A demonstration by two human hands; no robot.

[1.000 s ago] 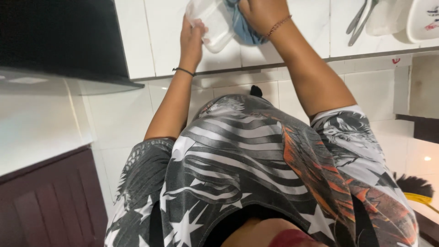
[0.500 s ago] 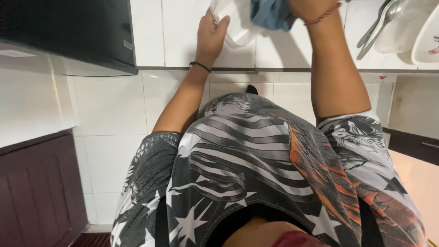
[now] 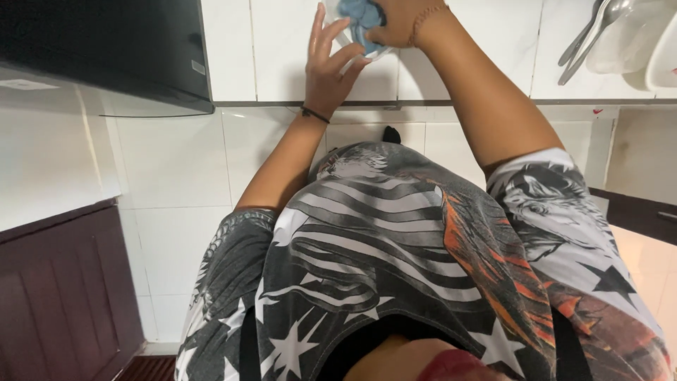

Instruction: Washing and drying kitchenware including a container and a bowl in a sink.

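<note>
Head view: white tiled counter [image 3: 282, 49], dark cabinet [image 3: 63, 296].
</note>
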